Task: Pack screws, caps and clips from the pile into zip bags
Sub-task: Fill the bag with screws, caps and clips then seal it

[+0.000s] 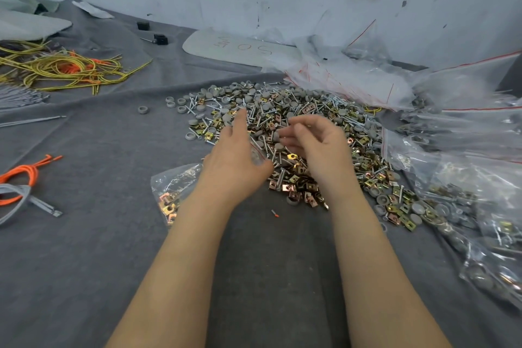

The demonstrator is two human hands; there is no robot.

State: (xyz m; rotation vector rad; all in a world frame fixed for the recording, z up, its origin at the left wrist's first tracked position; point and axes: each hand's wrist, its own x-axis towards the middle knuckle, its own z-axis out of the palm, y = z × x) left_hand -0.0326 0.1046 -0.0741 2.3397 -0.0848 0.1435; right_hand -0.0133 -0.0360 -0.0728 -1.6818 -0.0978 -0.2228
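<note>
A wide pile of silver screws, grey caps and gold clips [296,110] covers the grey cloth in the middle. A small zip bag [172,192] with a few gold clips in it lies under my left forearm. Its red-striped mouth comes up at my left hand [236,158], which holds it by the thumb side with the forefinger pointing out over the pile. My right hand [319,147] hovers over the pile just right of the bag's mouth. Its fingers are curled, and the fingertips pinch a grey cap [275,137].
Filled zip bags [466,220] lie heaped along the right side, with empty red-striped bags [353,76] behind the pile. Yellow and orange cords [65,68] lie far left, an orange loop [22,178] near left, and a grey plate [240,48] by the wall. A small orange pin [274,213] lies between my forearms.
</note>
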